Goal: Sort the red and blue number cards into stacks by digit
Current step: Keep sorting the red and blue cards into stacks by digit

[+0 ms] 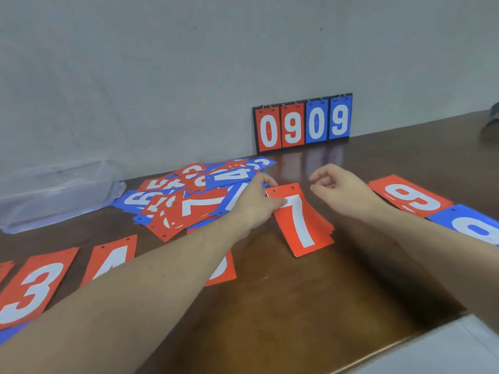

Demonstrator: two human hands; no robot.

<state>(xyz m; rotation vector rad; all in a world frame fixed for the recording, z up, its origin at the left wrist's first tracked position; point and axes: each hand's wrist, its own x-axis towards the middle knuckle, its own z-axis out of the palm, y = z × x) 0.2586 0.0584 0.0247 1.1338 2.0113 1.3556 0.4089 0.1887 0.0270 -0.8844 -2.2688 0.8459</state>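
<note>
Red flat 7 card (302, 222) pinched by left hand (256, 203) on glossy wood table (310, 306).

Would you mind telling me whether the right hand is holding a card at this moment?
No, the right hand hovers loosely curled and empty above the table, while the left hand touches the red 7 card.

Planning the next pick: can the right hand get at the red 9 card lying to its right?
Probably yes. The right hand holds nothing, and the red 9 card lies face up just beside its wrist, with nothing on top of it.

Soft even light, slight blur
</note>
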